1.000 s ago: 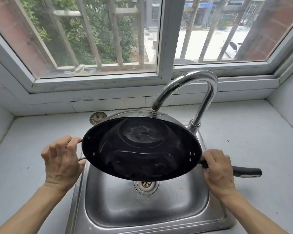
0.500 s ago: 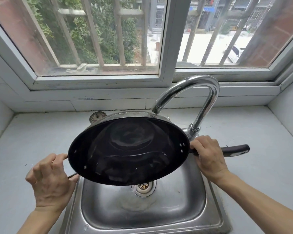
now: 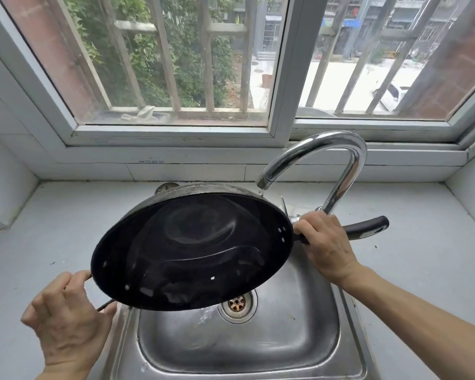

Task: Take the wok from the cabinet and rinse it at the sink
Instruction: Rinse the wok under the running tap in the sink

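Observation:
A black wok [image 3: 192,250] hangs tilted over the steel sink [image 3: 299,330], its low side toward me and the left. My right hand [image 3: 324,242] grips the long black handle [image 3: 368,227] close to the wok's rim. My left hand [image 3: 66,319] holds the small wire loop handle at the wok's lower left edge. A little water lies in the wok's low part and spills over the front rim into the sink near the drain [image 3: 236,303]. The chrome faucet [image 3: 340,165] arches over the wok's far rim, with a thin trickle at its spout.
Grey countertop [image 3: 39,237] lies on both sides of the sink. A small round metal fitting [image 3: 166,187] sits behind the wok. The barred window [image 3: 176,64] and its white sill run along the back; tiled walls close in at far left and far right.
The wok has tipped further down to the left and toward me. My left hand dropped lower and my right hand rose. Water now runs off the front rim.

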